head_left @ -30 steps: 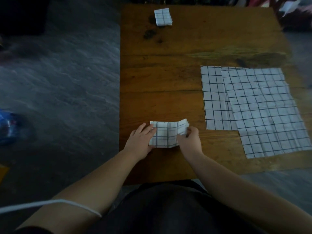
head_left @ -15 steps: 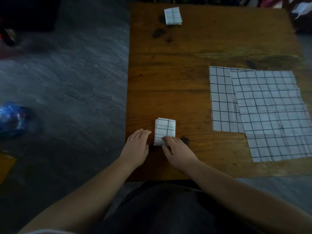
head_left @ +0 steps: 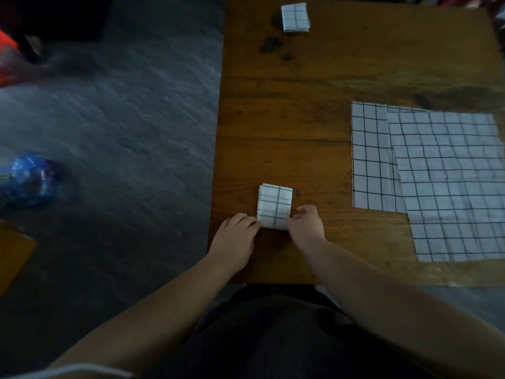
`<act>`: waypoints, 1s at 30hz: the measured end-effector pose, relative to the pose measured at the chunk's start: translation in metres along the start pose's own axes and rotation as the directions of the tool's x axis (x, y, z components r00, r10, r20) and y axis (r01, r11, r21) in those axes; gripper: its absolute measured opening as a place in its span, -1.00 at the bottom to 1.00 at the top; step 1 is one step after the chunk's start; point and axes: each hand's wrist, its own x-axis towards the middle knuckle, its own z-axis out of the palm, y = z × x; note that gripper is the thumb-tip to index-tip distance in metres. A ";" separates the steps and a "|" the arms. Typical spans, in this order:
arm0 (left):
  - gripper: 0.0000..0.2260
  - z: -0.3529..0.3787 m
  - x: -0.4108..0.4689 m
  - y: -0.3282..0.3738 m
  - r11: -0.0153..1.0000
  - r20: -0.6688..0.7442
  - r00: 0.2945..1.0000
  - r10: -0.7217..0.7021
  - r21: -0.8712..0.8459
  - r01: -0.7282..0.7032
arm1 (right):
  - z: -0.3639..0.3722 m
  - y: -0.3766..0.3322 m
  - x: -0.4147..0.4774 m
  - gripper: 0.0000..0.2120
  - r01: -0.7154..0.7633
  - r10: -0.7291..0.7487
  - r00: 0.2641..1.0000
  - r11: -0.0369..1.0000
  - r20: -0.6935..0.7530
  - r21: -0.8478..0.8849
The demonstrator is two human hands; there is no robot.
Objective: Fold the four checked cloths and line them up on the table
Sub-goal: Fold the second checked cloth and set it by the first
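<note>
- Grey floor (head_left: pixel 123 132) takes up the left of the scene. A blue bag (head_left: pixel 27 179) lies on it, well apart from the work.
- Wooden tabletop (head_left: pixel 300 119) carries all four checked cloths.
- At the right, two cloths lie flat and unfolded. The upper cloth (head_left: pixel 451 187) overlaps the lower cloth (head_left: pixel 369 160), leaving only its left strip and a sliver of its far edge showing.
- Left grip (head_left: pixel 237 239): fingertips meet the near-left corner of the near packet. Whether they nip it or only press it cannot be told.
- Right grip (head_left: pixel 306 225): fingers are curled, pinching the packet's near-right corner.
- Near packet (head_left: pixel 275 206): a cloth folded small, close to the tabletop's near edge. It reaches away from both grips, which flank its near end.
- Far packet (head_left: pixel 295 17): folded and set down at the tabletop's far edge, with nothing touching it.
- Handling, as judged:
  - The fabric is light, soft and limp, not fragile.
  - The layers are likely to spring open or slide if let go.
  - Best held at the corners or along a folded edge, with the layers pressed flat.
</note>
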 end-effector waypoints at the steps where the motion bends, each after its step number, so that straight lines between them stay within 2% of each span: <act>1: -0.56 0.000 -0.001 0.000 1.000 0.007 1.000 -0.001 0.012 0.001 | 0.003 -0.003 0.000 -0.54 -0.051 0.051 0.999 0.998 -0.003 0.034; 7: -0.53 -0.001 -0.005 0.002 1.000 0.030 1.000 -0.003 0.019 0.002 | 0.017 -0.006 0.000 -0.61 -0.147 0.143 0.989 0.982 0.043 0.119; 9: -0.54 -0.003 -0.006 0.002 0.999 0.038 0.999 -0.027 -0.038 0.029 | 0.014 -0.004 -0.002 -0.66 -0.148 0.139 0.988 0.977 0.066 0.155; 12: -0.54 -0.012 -0.005 0.003 0.979 0.018 0.994 -0.106 -0.175 0.108 | 0.005 -0.002 -0.008 -0.59 -0.110 0.090 0.991 0.969 0.099 0.221; 15: -0.51 -0.036 0.001 0.011 0.895 -0.004 0.977 -0.214 -0.401 0.195 | -0.006 0.000 -0.014 -0.56 -0.003 -0.012 0.995 0.989 0.102 0.148; 17: -0.47 -0.058 0.008 0.017 0.834 -0.031 0.968 -0.249 -0.515 0.198 | -0.018 -0.001 -0.020 -0.72 0.111 -0.124 0.982 0.989 0.140 0.093; 20: -0.42 -0.082 0.019 0.025 0.818 -0.059 0.981 -0.187 -0.562 0.122 | -0.037 -0.004 -0.031 -0.93 0.264 -0.266 0.935 0.964 0.236 0.042; 22: -0.43 -0.091 0.027 0.030 0.803 0.012 0.992 -0.122 -0.586 0.106 | -0.049 -0.007 -0.039 -0.96 0.345 -0.333 0.899 0.939 0.285 0.011; 24: -0.56 -0.097 0.032 0.037 0.783 0.124 0.989 -0.086 -0.605 0.144 | -0.060 -0.010 -0.046 -0.95 0.404 -0.377 0.879 0.914 0.291 -0.034; 26: -0.77 -0.100 0.033 0.044 0.760 0.133 0.987 -0.085 -0.632 0.151 | -0.069 -0.010 -0.049 -0.90 0.425 -0.403 0.882 0.904 0.246 -0.044; 28: -0.88 -0.104 0.031 0.053 0.655 0.094 0.986 -0.136 -0.738 0.160 | -0.076 -0.007 -0.052 -0.83 0.366 -0.369 0.910 0.929 0.190 0.054; 30: -0.91 -0.106 0.026 0.060 0.466 0.117 0.966 -0.230 -0.858 0.215 | -0.081 -0.003 -0.056 -0.77 0.218 -0.266 0.948 0.943 0.175 0.253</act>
